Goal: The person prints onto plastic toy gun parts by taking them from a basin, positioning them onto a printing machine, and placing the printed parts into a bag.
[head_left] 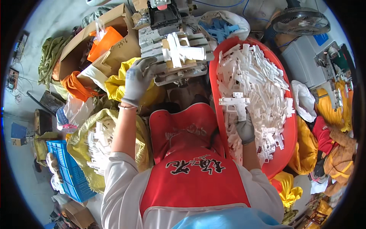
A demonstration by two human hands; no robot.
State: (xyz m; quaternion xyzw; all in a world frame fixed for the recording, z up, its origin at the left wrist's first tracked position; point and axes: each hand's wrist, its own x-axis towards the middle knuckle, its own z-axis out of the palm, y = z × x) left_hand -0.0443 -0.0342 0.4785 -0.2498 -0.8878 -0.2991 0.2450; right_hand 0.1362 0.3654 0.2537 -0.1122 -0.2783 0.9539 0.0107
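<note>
My left hand [138, 78], in a grey glove, rests on the left edge of a grey machine fixture [179, 63] where a white plastic part [179, 51] lies on the jig. My right hand [244, 128], also gloved, grips a white pistol-shaped plastic part [233, 103] just above a red tub [289, 133] heaped with several similar white parts [259, 80]. A red apron [190, 152] covers my lap between the two arms.
A yellow sack [82, 139] of white parts sits at my left beside a blue crate [66, 168]. Cardboard boxes [114, 42] with orange bags stand behind it. A bag of blue parts [221, 26], a fan [301, 21] and yellow sacks [305, 147] crowd the right.
</note>
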